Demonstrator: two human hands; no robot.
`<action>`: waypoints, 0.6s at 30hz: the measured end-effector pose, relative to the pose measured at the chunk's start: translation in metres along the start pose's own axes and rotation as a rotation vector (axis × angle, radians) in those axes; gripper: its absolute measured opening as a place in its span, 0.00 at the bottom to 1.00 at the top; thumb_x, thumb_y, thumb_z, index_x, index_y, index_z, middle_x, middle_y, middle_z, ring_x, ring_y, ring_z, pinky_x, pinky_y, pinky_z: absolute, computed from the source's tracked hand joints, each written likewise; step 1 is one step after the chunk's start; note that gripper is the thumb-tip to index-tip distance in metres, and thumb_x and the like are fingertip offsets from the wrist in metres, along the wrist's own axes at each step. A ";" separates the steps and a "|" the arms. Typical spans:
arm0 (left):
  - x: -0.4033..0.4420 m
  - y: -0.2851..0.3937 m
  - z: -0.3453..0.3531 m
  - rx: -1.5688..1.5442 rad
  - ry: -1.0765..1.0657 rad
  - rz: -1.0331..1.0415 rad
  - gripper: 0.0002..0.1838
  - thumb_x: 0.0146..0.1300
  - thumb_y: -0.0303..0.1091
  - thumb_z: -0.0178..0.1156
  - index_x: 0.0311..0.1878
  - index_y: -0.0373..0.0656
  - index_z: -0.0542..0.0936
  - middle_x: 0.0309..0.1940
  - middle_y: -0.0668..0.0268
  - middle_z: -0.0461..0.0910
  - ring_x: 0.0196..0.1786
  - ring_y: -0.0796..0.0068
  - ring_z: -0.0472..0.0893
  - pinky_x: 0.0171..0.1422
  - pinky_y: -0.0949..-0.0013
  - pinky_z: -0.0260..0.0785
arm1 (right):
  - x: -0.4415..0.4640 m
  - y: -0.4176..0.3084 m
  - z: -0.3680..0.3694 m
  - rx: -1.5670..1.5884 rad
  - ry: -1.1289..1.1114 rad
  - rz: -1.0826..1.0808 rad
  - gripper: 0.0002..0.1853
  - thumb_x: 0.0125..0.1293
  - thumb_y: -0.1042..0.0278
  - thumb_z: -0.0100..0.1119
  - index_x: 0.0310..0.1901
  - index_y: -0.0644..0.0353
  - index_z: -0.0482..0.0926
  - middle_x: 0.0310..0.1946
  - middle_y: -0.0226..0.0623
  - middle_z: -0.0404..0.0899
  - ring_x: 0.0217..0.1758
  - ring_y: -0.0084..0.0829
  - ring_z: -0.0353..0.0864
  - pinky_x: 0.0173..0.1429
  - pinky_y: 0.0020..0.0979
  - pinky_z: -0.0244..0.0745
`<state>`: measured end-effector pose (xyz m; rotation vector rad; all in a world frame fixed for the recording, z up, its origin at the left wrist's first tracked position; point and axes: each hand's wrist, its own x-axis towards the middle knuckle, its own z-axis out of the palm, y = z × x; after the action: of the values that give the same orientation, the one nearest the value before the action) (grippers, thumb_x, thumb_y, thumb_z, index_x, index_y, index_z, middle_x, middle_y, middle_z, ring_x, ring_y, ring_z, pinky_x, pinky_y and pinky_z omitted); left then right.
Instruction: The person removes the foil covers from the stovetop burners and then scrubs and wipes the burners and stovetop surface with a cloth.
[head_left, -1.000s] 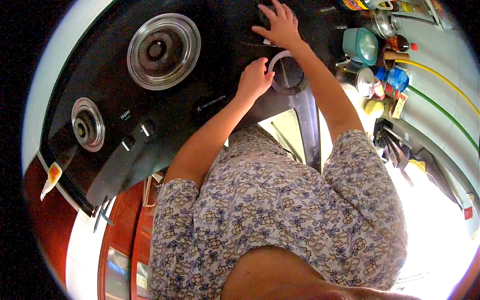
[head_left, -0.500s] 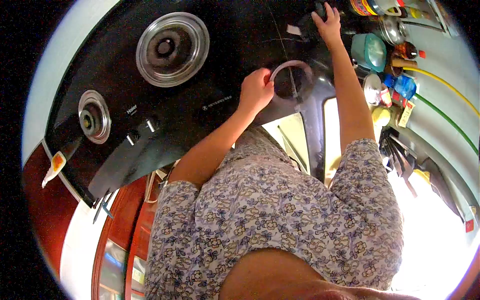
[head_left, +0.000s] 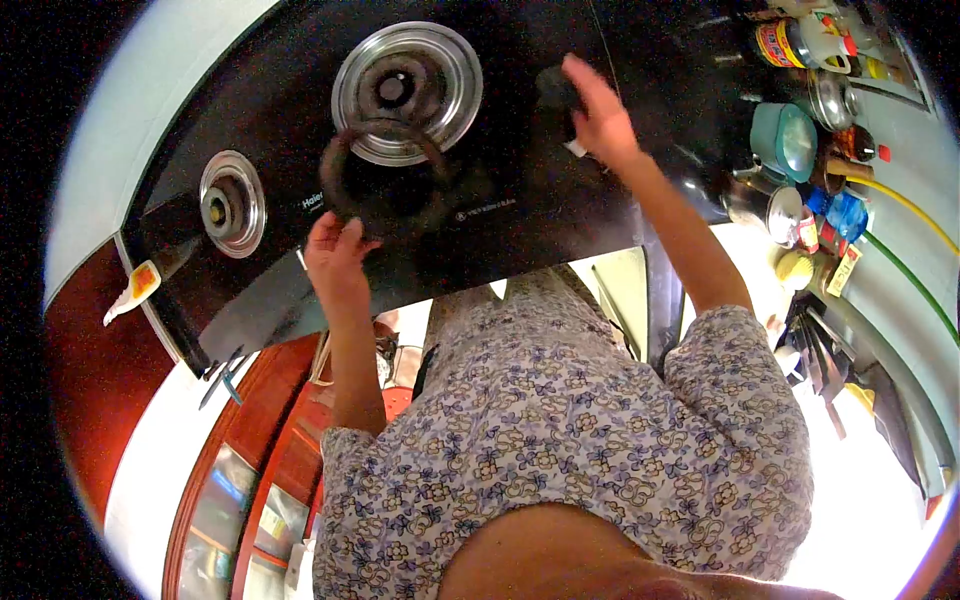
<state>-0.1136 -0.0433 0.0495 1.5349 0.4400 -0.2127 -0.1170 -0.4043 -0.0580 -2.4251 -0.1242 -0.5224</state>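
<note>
My left hand pinches the near edge of a dark ring-shaped pot stand. The ring is held over the black glass cooktop, its far edge overlapping the front of the large round burner in view. My right hand is to the right of that burner, smeared by motion. At its fingertips is a dark round piece, blurred and hard to tell from the black glass; it appears held. A second, smaller-looking burner lies to the left.
Along the right wall stand a labelled bottle, a teal container, a lidded metal pot and a yellow hose. A spoon-shaped white dish rests beyond the cooktop's left edge. Red cabinets are below.
My left hand has carried the ring leftward to the large burner's front. My right hand has come back from the far right toward that burner, with a dark piece at its fingers. The view has shifted.
</note>
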 end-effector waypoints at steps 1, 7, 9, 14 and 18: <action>0.006 0.006 -0.007 -0.028 0.014 0.021 0.08 0.56 0.24 0.59 0.40 0.38 0.75 0.31 0.66 0.77 0.32 0.76 0.78 0.34 0.72 0.74 | 0.012 0.006 0.000 0.074 0.079 0.013 0.32 0.49 0.80 0.59 0.59 0.55 0.65 0.60 0.39 0.65 0.63 0.43 0.63 0.63 0.37 0.62; 0.043 0.031 -0.017 -0.157 0.051 0.177 0.06 0.56 0.20 0.57 0.35 0.43 0.73 0.29 0.68 0.76 0.29 0.78 0.76 0.34 0.71 0.74 | 0.112 0.036 0.041 -0.109 0.115 0.036 0.18 0.53 0.73 0.54 0.48 0.60 0.74 0.48 0.48 0.73 0.54 0.47 0.70 0.59 0.39 0.66; 0.056 0.039 -0.012 -0.174 0.034 0.171 0.06 0.56 0.20 0.57 0.34 0.43 0.73 0.29 0.68 0.76 0.29 0.77 0.76 0.34 0.70 0.74 | 0.091 0.023 0.061 -0.251 0.095 -0.019 0.26 0.50 0.73 0.56 0.55 0.54 0.68 0.52 0.40 0.71 0.54 0.43 0.71 0.57 0.41 0.66; 0.096 0.047 0.008 -0.209 0.002 0.147 0.07 0.55 0.20 0.58 0.34 0.41 0.73 0.29 0.65 0.77 0.29 0.75 0.77 0.36 0.69 0.76 | 0.002 -0.001 0.031 -0.161 -0.071 0.003 0.30 0.46 0.77 0.55 0.55 0.53 0.67 0.53 0.38 0.70 0.59 0.40 0.66 0.62 0.41 0.60; 0.135 0.052 0.028 -0.201 -0.116 0.148 0.07 0.53 0.20 0.59 0.35 0.38 0.73 0.31 0.63 0.78 0.31 0.72 0.78 0.36 0.68 0.77 | -0.042 -0.002 -0.008 -0.013 -0.346 -0.112 0.26 0.45 0.75 0.55 0.51 0.54 0.72 0.53 0.37 0.72 0.58 0.41 0.68 0.62 0.42 0.61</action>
<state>0.0331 -0.0505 0.0421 1.3431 0.2470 -0.1372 -0.1583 -0.4062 -0.0681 -2.5111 -0.4055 -0.1468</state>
